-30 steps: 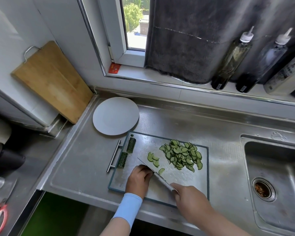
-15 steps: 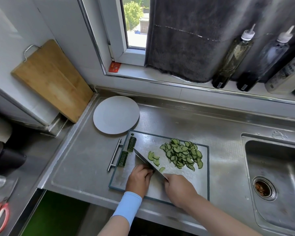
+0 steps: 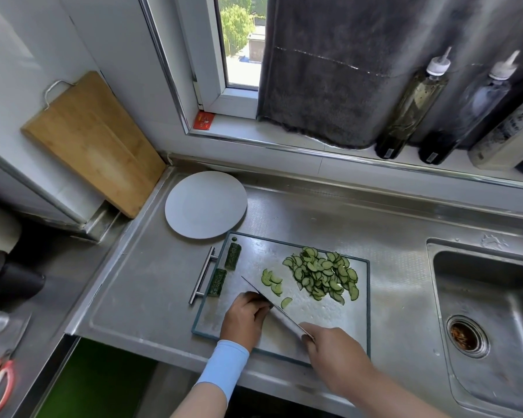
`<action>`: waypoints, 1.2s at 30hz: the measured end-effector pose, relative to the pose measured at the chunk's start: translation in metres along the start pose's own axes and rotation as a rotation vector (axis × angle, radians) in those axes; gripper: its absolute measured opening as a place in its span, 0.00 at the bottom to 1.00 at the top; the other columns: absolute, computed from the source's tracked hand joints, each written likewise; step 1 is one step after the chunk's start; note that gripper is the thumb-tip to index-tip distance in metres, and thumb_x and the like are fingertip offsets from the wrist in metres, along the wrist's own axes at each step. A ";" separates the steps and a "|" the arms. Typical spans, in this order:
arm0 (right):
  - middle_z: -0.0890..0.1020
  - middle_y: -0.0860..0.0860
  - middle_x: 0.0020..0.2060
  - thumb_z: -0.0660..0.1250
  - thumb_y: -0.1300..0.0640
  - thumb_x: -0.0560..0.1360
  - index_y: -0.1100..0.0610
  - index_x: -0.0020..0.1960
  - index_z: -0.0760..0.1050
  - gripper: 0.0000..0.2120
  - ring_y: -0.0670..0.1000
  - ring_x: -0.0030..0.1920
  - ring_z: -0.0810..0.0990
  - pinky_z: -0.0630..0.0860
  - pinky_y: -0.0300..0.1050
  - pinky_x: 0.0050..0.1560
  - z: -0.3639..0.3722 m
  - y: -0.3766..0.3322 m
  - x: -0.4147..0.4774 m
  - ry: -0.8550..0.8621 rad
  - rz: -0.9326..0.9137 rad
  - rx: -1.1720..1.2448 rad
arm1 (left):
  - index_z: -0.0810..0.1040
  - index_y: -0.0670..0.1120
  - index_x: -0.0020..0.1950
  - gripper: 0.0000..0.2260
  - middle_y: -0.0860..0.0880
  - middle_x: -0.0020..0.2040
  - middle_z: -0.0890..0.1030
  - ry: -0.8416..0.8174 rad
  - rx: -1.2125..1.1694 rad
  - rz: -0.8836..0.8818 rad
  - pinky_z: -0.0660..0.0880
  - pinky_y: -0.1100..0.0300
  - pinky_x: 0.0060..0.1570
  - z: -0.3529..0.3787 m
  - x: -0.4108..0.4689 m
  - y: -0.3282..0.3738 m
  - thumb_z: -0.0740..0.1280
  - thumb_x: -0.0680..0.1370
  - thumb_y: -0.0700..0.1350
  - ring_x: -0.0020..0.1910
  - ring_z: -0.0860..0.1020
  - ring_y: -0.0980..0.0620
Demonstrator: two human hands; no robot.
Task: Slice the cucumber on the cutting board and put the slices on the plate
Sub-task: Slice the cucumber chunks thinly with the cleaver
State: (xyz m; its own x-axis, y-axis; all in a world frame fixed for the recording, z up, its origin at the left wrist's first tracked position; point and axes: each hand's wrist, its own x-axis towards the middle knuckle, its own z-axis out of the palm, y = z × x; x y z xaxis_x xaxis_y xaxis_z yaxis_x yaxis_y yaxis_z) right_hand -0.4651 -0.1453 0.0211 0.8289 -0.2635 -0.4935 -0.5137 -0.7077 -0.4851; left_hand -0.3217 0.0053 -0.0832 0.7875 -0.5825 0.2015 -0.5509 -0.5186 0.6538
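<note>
I am in the middle of the slicing step. My right hand (image 3: 335, 354) is clenched round the handle of the long steel-bladed knife (image 3: 280, 312). Its blade runs slantwise across the near part of the grey, teal-rimmed rectangular cutting board (image 3: 254, 251), tip pointing away and to the left. My left hand (image 3: 245, 318), above its pale blue sleeve (image 3: 224, 369), sits knuckles-up just left of the blade, fingers curled down onto the board and touching the steel. Any cucumber it may be steadying is hidden beneath it, so I cannot tell whether it grips anything.

The work done lies on the far right part of the board: a heap of thin green half-moon cucumber slices (image 3: 323, 274), with a few loose slices (image 3: 272, 282) between the heap and the blade. Along the board's left edge, beside its metal bar handle (image 3: 203, 276), lie two short, dark green uncut lengths, the farther cucumber piece (image 3: 233, 256) and the nearer cucumber piece (image 3: 217, 282). The round white plate (image 3: 206, 205) stands on the stainless steel counter (image 3: 151, 282) just beyond the board's far left corner, with nothing on it.

By my reckoning the cutting is well along but not over, and no slices have been moved yet. The next move calls for short, even strokes with my left fingertips tucked back from the edge. Then the two waiting pieces come under the knife one at a time. After that the heap wants gathering, perhaps on the flat of the blade, and carrying to the plate without scattering.
</note>
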 end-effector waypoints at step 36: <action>0.75 0.51 0.33 0.54 0.56 0.81 0.53 0.44 0.68 0.08 0.50 0.33 0.68 0.63 0.43 0.32 -0.001 0.001 -0.006 -0.024 0.029 -0.002 | 0.84 0.45 0.40 0.10 0.50 0.41 0.81 0.048 0.022 -0.013 0.67 0.73 0.49 -0.003 -0.004 0.008 0.78 0.64 0.33 0.45 0.74 0.57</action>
State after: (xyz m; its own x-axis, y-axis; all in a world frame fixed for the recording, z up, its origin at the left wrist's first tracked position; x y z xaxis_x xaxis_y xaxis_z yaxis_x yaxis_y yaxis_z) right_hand -0.4704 -0.1452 0.0243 0.8081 -0.2685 -0.5242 -0.5371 -0.7012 -0.4689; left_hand -0.3281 0.0049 -0.0765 0.8064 -0.5455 0.2282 -0.5464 -0.5400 0.6401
